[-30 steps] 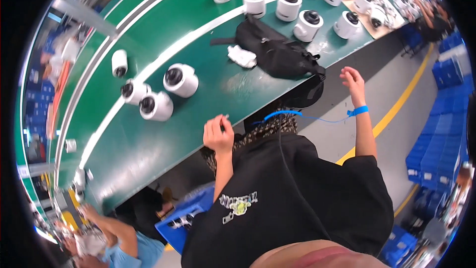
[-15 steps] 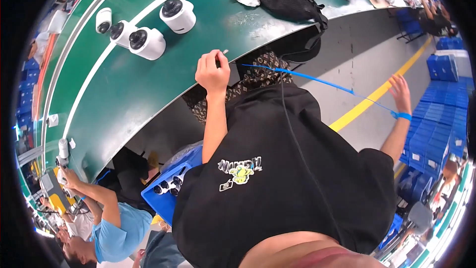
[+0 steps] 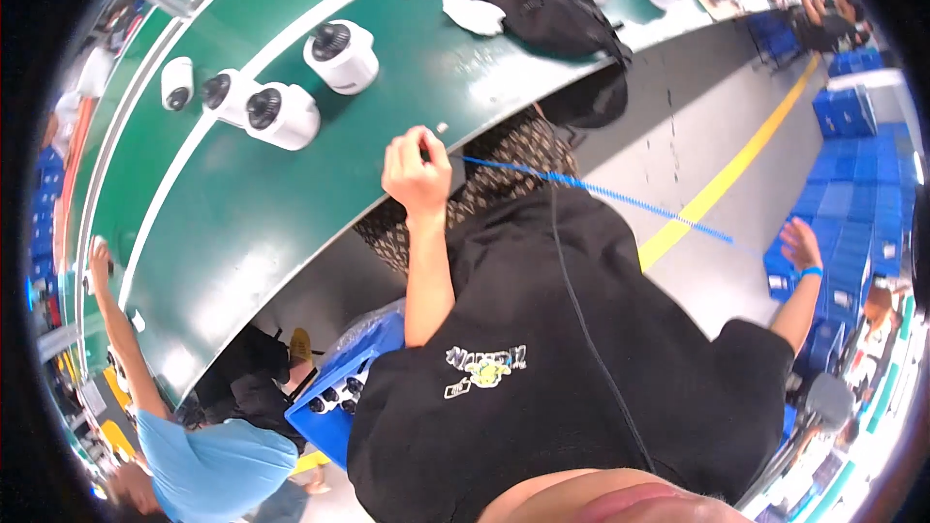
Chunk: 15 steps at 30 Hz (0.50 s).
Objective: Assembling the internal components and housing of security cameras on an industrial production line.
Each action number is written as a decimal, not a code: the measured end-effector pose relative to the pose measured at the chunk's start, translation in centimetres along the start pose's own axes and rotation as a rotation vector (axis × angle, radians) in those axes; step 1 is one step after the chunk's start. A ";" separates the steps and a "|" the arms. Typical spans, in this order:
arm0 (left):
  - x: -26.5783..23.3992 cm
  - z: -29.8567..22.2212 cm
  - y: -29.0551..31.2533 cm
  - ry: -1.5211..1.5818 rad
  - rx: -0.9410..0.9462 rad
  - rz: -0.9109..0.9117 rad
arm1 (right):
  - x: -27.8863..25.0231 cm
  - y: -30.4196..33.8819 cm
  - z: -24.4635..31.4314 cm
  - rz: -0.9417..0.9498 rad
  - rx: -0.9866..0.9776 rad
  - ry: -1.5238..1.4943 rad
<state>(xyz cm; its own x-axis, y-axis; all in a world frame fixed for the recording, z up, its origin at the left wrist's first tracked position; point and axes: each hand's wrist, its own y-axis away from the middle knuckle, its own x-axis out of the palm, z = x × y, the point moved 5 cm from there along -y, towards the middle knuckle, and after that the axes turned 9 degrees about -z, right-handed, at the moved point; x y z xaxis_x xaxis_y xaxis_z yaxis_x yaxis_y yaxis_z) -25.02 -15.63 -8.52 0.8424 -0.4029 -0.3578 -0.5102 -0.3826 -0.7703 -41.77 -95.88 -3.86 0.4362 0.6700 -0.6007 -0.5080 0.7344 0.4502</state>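
Observation:
A blue coiled cord (image 3: 639,202) stretches across in front of me, between my two hands. My left hand (image 3: 417,174) is closed over the edge of the green workbench (image 3: 242,203), and the cord's thin end runs to its fingers. Just past those fingertips shows a small pale piece (image 3: 443,127); I cannot tell whether it touches them. My right hand (image 3: 801,244) is held out to the right, fingers apart and empty. A blue wrist strap (image 3: 812,272) circles that wrist, and the cord leads toward it, its last stretch blurred.
White dome cameras (image 3: 341,58) stand on the bench, with a black backpack (image 3: 542,5) and a white cloth-like item (image 3: 474,15) farther right. A blue crate (image 3: 325,431) holding cameras sits at my left. Blue boxes (image 3: 843,203) are stacked at right. A co-worker in a light-blue shirt (image 3: 218,470) works at left.
My right hand has moved lower and outward, and the cord's coils are now spread along its length. My left hand stays closed near the bench edge. The co-worker's arm now reaches farther over the bench.

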 end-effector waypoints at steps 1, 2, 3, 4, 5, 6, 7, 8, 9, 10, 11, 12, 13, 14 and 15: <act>0.0 -0.1 -0.1 -0.005 0.017 0.009 | 2.1 -0.5 0.2 0.033 0.027 0.081; 0.1 -0.1 0.1 0.013 -0.028 0.024 | 4.2 -0.4 0.7 0.110 0.028 0.167; 0.2 -0.2 0.2 0.035 -0.051 0.024 | 5.8 -0.4 1.1 0.146 0.012 0.242; 0.0 -0.3 0.1 0.033 -0.044 0.020 | 8.3 -0.2 2.0 0.184 -0.005 0.315; -0.2 0.1 0.3 0.030 -0.063 0.033 | 11.4 1.2 4.0 0.232 -0.049 0.396; -0.6 0.3 0.3 0.021 -0.070 0.038 | 14.0 2.8 6.1 0.247 -0.065 0.394; -0.5 0.3 0.3 0.023 -0.079 0.047 | 16.2 4.1 8.3 0.260 -0.157 0.526; -0.4 0.2 0.3 0.022 -0.073 0.053 | 17.7 4.6 10.0 0.269 -0.246 0.658; -0.4 0.0 0.1 0.033 -0.073 0.059 | 19.0 4.0 11.4 0.258 -0.343 0.649; -0.3 0.0 -0.1 0.039 -0.074 0.067 | 20.3 3.0 12.0 0.264 -0.347 0.643; 0.0 0.3 0.0 0.058 -0.007 0.047 | 21.7 2.3 13.2 0.268 -0.520 0.608; -0.1 0.0 -0.3 0.046 0.000 0.044 | 23.2 1.9 14.6 0.276 -0.694 0.569; -0.1 -0.1 -0.6 0.093 -0.086 0.115 | 25.3 3.3 16.3 0.289 -0.707 0.510; 0.1 -0.3 -0.9 0.141 -0.172 0.184 | 27.0 3.4 16.9 0.318 -0.776 0.458; 0.5 -0.1 -1.0 0.330 -0.414 0.190 | 28.5 3.3 18.0 0.344 -0.852 0.401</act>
<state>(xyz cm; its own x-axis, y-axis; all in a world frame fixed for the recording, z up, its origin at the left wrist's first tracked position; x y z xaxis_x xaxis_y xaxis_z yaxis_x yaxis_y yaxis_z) -24.10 -15.52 -7.85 0.6641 -0.7099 -0.2344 -0.7292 -0.5458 -0.4129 -17.64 -72.36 -7.60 -0.0370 0.6300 -0.7757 -0.9905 0.0798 0.1121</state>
